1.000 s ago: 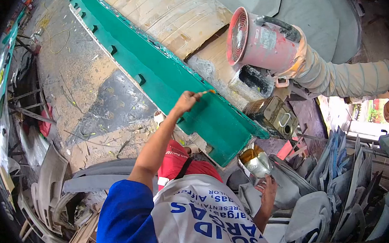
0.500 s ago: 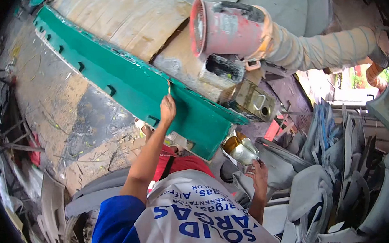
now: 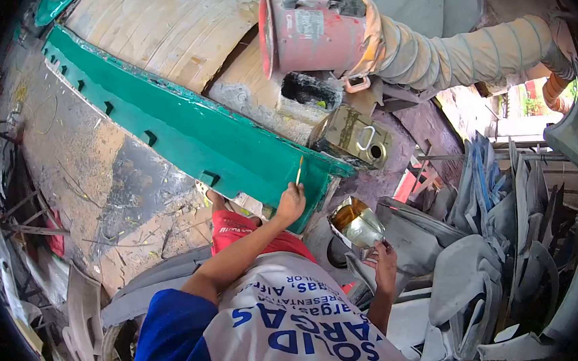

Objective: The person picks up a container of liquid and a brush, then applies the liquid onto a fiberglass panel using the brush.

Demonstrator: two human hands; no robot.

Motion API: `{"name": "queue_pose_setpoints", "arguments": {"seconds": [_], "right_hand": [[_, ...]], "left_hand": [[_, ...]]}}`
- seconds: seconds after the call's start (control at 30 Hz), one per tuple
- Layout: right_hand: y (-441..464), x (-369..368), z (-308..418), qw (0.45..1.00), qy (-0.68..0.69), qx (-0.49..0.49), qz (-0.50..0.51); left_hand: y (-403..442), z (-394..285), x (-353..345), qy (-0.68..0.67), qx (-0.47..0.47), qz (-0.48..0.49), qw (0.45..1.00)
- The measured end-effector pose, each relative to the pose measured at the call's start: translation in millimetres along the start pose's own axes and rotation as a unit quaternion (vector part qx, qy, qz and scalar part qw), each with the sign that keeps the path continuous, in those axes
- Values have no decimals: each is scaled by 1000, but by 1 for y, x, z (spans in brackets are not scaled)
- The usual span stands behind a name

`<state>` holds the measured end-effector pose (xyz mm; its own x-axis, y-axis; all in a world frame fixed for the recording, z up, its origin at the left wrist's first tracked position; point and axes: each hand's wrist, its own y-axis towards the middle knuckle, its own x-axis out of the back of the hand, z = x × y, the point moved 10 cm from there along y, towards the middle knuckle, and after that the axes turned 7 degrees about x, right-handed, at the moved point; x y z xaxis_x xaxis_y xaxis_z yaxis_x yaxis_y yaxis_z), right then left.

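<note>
My left hand (image 3: 292, 203) is closed around a thin brush (image 3: 300, 171) with a pale handle. The brush points away from me, its tip at the near end of a long, glossy green panel (image 3: 176, 125) with a raised back edge. Dark block-shaped pieces (image 3: 209, 178) stand along the panel's left edge. On the right, my right hand (image 3: 382, 263) grips the lower rim of a shiny, cut-open metal can (image 3: 360, 224). Amber liquid shows inside the can, which is tilted towards the camera.
A red blower (image 3: 318, 32) with a ribbed fabric duct (image 3: 459, 52) lies beyond the panel. Below it sits a rectangular metal tin (image 3: 353, 138) with a handle. Stacked grey moulded parts (image 3: 460, 279) crowd the right side; more curved pieces (image 3: 81, 305) lie at left.
My left hand and the brush have moved right and nearer to me along the green panel, to its near end. My right hand still holds the can in about the same place.
</note>
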<state>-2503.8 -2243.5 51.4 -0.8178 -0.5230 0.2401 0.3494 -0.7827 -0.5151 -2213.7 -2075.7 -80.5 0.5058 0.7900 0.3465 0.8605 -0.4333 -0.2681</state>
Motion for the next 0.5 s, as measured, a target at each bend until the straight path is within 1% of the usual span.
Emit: {"name": "queue_pose_setpoints", "arguments": {"seconds": [0.07, 0.1, 0.17, 0.2, 0.27, 0.3, 0.33, 0.37, 0.5], "right_hand": [[0, 5, -3, 1000, 6, -1, 0], [1, 4, -1, 1000, 1, 0, 1], [3, 6, -2, 1000, -3, 0, 4], [4, 6, -2, 1000, 1, 1, 6], [4, 6, -2, 1000, 4, 2, 8], [2, 6, -1, 1000, 3, -2, 5], [3, 5, -1, 1000, 2, -5, 4], [4, 6, -4, 1000, 1, -6, 9], [8, 7, -14, 1000, 21, -5, 14]], "left_hand": [[-13, -13, 4, -5, -5, 54, 999], [-15, -16, 3, -2, -7, 57, 998], [-21, -40, -4, 49, -95, 58, 993], [-17, -37, -10, 49, -96, 58, 993], [-3, -23, -38, 112, -81, 99, 985], [3, -24, -41, 112, -80, 98, 986], [10, -22, -44, 148, -73, 102, 981], [17, -21, -43, 184, -63, 106, 975], [46, -21, -1, 183, -28, 90, 979]]}}
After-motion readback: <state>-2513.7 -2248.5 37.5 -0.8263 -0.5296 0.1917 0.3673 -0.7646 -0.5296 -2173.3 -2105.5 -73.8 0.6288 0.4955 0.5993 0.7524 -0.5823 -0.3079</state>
